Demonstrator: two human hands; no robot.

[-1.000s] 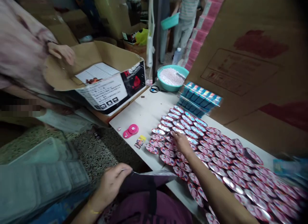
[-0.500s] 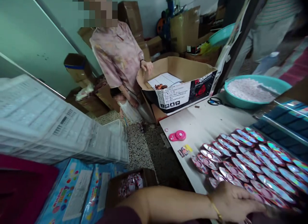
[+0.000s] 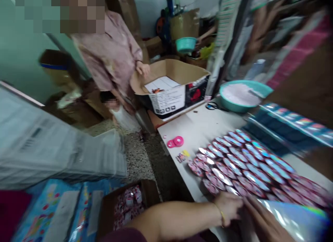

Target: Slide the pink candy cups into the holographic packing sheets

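Iridescent sheet (image 3: pixel 299 214) at lower right, at the near side of the table (image 3: pixel 197 122), in front of rows of shiny oval pieces (image 3: pixel 256 179). Left hand (image 3: pixel 229 206), with a gold bracelet (image 3: pixel 222 218) at the wrist, has its fingers curled; right hand (image 3: pixel 267 217) lies alongside the sheet's left end, palm down. The two are close together, fingertips meeting or nearly so; blur and a dark patch below mean I cannot tell whether either grips anything. Ovals in slanting rows, some with pink round centers. Beyond them, blue packs (image 3: pixel 275 131) under clear wrap. Off the rows' left end, a small card (image 3: pixel 182 156) and a pink gadget (image 3: pixel 176 141). Farther back, scissors (image 3: pixel 214 106) beside a teal basin (image 3: pixel 235 105) of pale material. At the table's far left, an open carton (image 3: pixel 169 103); a co-worker's hand (image 3: pixel 143 68) at its rim.
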